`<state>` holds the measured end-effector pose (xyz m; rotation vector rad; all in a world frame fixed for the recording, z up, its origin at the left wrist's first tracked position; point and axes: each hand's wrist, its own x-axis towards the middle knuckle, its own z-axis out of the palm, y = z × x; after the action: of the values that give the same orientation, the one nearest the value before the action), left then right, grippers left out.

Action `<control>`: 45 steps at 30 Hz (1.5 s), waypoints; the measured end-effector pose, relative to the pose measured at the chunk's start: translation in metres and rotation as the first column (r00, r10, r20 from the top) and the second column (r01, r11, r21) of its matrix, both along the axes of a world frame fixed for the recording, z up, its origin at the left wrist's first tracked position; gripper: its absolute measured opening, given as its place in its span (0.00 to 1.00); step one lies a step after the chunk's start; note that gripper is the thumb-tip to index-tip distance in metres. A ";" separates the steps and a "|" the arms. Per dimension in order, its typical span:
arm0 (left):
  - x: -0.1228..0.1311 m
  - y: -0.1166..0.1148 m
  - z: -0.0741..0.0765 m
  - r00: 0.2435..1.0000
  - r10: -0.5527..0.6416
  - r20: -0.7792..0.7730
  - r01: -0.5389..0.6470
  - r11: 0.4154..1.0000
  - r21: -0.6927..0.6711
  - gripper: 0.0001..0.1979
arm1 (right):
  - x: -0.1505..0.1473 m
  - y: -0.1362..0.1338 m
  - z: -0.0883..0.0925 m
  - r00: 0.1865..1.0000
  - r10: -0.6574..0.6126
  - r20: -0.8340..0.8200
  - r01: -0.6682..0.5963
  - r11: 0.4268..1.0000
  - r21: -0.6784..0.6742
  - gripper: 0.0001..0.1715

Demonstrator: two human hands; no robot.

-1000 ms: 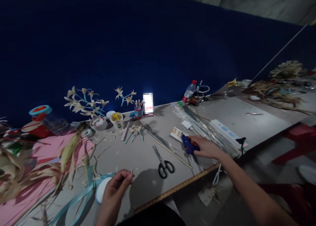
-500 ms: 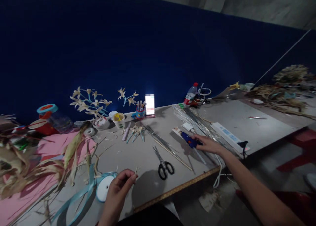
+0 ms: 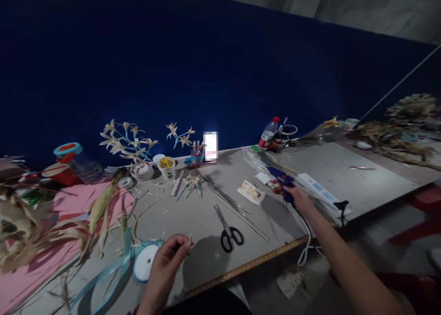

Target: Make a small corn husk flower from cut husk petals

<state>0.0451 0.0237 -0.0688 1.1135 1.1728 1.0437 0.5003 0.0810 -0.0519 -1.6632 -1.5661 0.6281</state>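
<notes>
My left hand (image 3: 172, 256) pinches a small pale stem (image 3: 191, 236) above the table's near edge, beside a white spool (image 3: 144, 262) with blue ribbon. My right hand (image 3: 292, 196) is wrapped round a dark blue glue gun (image 3: 283, 182), its nozzle pointing up and left. Below and left of the gun lies a small patterned card (image 3: 251, 192). Between my hands rest black-handled scissors (image 3: 228, 231), with a thin wooden stick (image 3: 244, 217) and a bundle of wires (image 3: 220, 191) behind them.
Husk flowers (image 3: 126, 140), a paper cup (image 3: 167, 167), a pen holder (image 3: 196, 158) and a bottle (image 3: 268, 133) line the back by the blue wall. Dried husks (image 3: 51, 234) and pink paper (image 3: 82, 198) lie left. A white power strip (image 3: 320, 193) is at right.
My right hand has lifted the glue gun up and to the right, off the patterned card, which now shows fully. My left hand has hardly moved.
</notes>
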 end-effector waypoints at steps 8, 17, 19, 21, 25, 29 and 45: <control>0.006 0.000 0.003 0.998 0.037 0.055 -0.036 0.999 -0.021 0.16 | -0.061 -0.030 0.039 0.928 0.008 -0.373 0.000 1.000 0.022 0.28; -0.011 0.008 0.015 0.993 0.063 0.095 -0.057 0.996 -0.066 0.18 | -0.146 -0.046 0.064 0.493 0.009 -0.870 -0.175 0.981 -0.089 0.14; -0.014 0.008 0.016 0.989 0.098 0.108 -0.092 0.994 -0.066 0.17 | -0.157 -0.049 0.065 0.497 0.017 -0.868 -0.178 0.981 -0.082 0.14; -0.014 0.007 0.019 0.981 0.139 0.132 -0.130 0.989 -0.070 0.16 | -0.169 -0.055 0.062 0.581 0.050 -0.812 -0.164 0.985 -0.056 0.16; -0.011 0.003 0.025 0.964 0.163 0.211 -0.156 0.986 -0.052 0.14 | -0.201 -0.076 0.047 0.841 0.128 -0.525 -0.176 0.983 -0.042 0.13; -0.011 0.003 0.028 0.953 0.170 0.250 -0.163 0.985 -0.048 0.12 | -0.238 -0.089 0.030 0.913 0.278 -0.297 -0.274 0.960 0.056 0.10; -0.020 -0.003 0.035 0.907 0.173 0.384 -0.139 0.984 -0.115 0.08 | -0.278 -0.086 0.034 0.940 0.333 0.076 -0.341 0.904 0.257 0.06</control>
<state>0.0250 0.0208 -0.0339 0.7062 0.9803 1.2618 0.2223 -0.0051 -0.0181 -1.2174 -1.8905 0.5370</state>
